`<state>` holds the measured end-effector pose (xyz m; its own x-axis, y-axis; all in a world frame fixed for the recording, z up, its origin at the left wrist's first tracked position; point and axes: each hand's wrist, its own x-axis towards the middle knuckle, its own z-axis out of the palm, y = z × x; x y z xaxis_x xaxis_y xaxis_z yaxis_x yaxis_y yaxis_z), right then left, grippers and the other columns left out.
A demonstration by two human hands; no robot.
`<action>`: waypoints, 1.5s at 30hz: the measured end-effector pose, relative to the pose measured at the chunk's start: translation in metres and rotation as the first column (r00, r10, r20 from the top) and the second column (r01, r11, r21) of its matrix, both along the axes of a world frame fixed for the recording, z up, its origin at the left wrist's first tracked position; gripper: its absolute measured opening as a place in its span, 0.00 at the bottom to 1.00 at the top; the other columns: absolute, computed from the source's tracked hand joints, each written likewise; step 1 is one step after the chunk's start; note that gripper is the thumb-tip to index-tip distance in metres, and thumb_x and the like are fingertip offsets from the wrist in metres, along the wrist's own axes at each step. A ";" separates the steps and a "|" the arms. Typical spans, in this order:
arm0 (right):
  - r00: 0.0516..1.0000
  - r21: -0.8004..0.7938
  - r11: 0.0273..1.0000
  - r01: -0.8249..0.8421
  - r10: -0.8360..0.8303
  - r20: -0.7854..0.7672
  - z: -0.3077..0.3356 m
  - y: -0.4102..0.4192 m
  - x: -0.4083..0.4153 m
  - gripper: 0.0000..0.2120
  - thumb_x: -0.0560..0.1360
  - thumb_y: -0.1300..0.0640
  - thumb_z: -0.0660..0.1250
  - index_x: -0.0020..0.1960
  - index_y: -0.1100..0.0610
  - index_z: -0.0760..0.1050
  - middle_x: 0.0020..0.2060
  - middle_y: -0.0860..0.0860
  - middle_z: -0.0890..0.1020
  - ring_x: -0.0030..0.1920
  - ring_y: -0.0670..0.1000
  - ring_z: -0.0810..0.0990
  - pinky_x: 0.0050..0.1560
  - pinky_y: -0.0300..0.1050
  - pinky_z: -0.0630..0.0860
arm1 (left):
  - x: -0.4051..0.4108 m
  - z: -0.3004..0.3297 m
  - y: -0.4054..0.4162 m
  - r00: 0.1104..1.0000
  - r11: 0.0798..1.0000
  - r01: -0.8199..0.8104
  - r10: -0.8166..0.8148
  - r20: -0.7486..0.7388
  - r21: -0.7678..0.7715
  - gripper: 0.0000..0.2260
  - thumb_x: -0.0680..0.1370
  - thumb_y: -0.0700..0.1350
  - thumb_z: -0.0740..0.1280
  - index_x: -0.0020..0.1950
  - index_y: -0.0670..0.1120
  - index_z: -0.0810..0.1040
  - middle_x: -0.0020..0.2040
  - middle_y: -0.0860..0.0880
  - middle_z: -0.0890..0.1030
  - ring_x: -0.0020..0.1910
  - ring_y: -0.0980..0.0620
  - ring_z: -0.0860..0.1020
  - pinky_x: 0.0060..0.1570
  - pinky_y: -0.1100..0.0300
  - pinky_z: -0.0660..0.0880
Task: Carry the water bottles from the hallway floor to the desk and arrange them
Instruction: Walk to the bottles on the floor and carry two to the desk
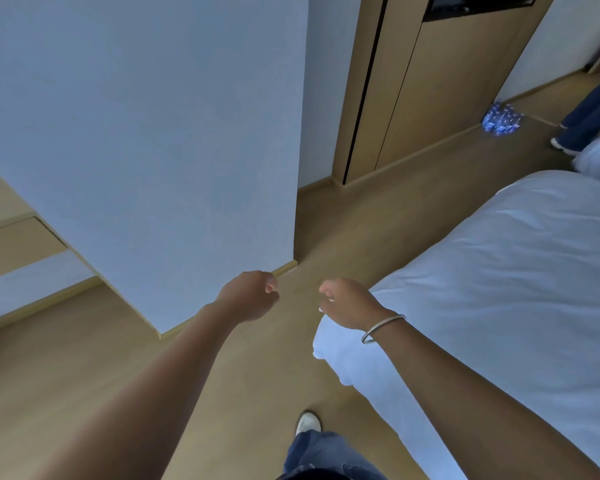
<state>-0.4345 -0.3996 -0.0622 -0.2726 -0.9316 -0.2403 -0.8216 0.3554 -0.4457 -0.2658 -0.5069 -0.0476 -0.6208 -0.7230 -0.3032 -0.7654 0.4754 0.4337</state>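
Both hands out mid-frame, left hand [248, 295] and right hand [349, 302] loosely curled, grip empty; blue-wrapped water bottles [502, 118] on hallway floor [440, 161], upper right.

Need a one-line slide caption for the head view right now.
Empty-handed, left hand and right hand loosely curled, the person walks past the bed toward the pack of water bottles on the floor.

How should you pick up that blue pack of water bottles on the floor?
The pack of water bottles sits on the floor beside the wooden wall, far ahead. Probably come from the open floor side and grip its two ends with both hands. It is too small to see a handle.
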 end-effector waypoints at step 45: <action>0.594 0.140 0.633 0.761 -0.767 0.243 -0.012 -0.300 -0.389 0.18 0.76 0.57 0.58 0.65 0.58 0.72 0.57 0.56 0.79 0.57 0.55 0.77 0.58 0.47 0.72 | -0.455 -0.029 -0.391 0.879 0.860 0.476 -0.468 -0.088 0.182 0.14 0.79 0.45 0.59 0.63 0.47 0.75 0.57 0.48 0.80 0.53 0.51 0.77 0.54 0.60 0.71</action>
<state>-0.8235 -0.6993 -0.0743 -0.8083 -0.4054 -0.4270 -0.1010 0.8099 -0.5777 -0.7212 -0.8983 -0.0768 -0.8871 -0.2700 -0.3744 -0.4511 0.6796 0.5786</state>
